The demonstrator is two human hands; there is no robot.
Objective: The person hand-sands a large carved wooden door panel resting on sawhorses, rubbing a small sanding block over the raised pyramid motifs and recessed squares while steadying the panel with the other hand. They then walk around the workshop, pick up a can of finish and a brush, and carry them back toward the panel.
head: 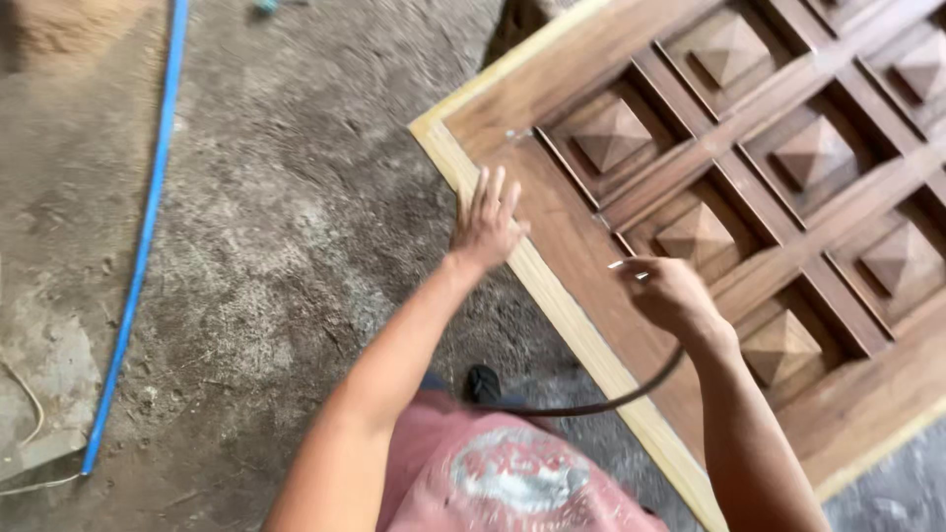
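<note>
While a carved wooden door [749, 197] lay flat on a dusty concrete floor [296, 217], a person bent over its near corner. The right hand [670, 294] was closed around a small metal-tipped tool [627, 264], a dark hose [601, 399] trailing from it back toward the body; what kind of tool it was could not be told. The left hand [486, 222] rested, fingers spread wide, on the door's pale edge strip [552, 296]. The work appeared to be surface finishing along the frame beside the panels; the next move would call for a steady hand along the grain. Raised pyramid panels [611, 133] sat in square recesses, brown and matte. Left of the door, well apart, a blue pipe [148, 227] crossed the rough floor.
</note>
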